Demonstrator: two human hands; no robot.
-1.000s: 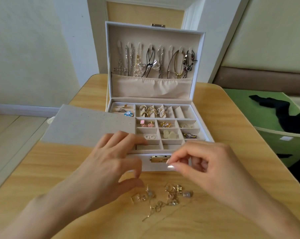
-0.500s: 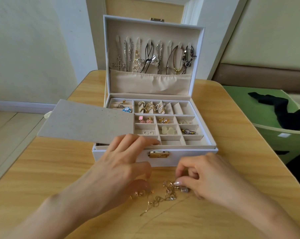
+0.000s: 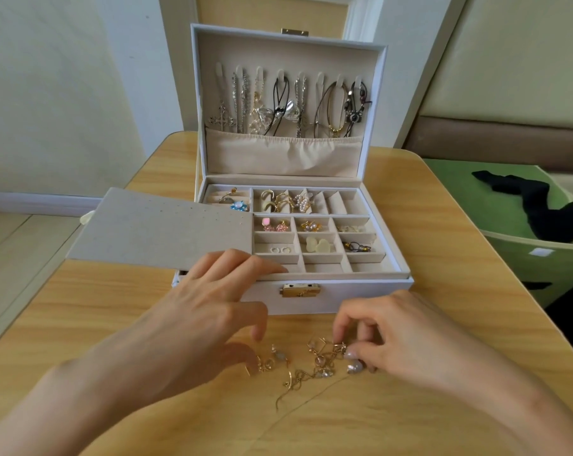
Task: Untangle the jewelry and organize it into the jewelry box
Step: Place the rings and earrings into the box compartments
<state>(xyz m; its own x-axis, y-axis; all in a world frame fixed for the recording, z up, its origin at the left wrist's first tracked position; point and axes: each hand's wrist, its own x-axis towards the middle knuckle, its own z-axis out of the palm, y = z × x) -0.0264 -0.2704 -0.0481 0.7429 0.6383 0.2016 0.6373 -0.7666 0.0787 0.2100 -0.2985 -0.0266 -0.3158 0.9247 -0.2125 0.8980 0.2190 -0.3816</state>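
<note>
Nearest, on the pale wooden surface (image 3: 81, 340), lies a small tangle of gold jewelry (image 3: 316, 365). It is made of thin wire hooks, a fine chain trailing toward the viewer, and a few smooth pale stones. The right hand (image 3: 403, 337) bends over the tangle's right edge with its grip clamped on a gold piece, thumb and forefinger pinching it just above a glossy grey bead. The left hand (image 3: 196, 324) hovers at the left edge with its grip apart: fingers loosely spread, thumb beside a small gold hoop, holding nothing that I can see.

The step in hand looks like teasing one earring free of the knot. The next move probably calls for a slow lift by the right hand while the left pins the rest flat, since the wires are thin, springy and apt to snag.

Just behind stands the white jewelry box (image 3: 351, 299), stiff-sided, with a brass latch (image 3: 300, 290) and a cream velvety tray of square compartments. Several of these hold earrings and rings. A flat grey felt panel (image 3: 160, 228) overhangs the box's left side. Necklaces (image 3: 288, 103) hang in the upright lid above a gathered fabric pocket. At far right is a green bin (image 3: 525, 258).
</note>
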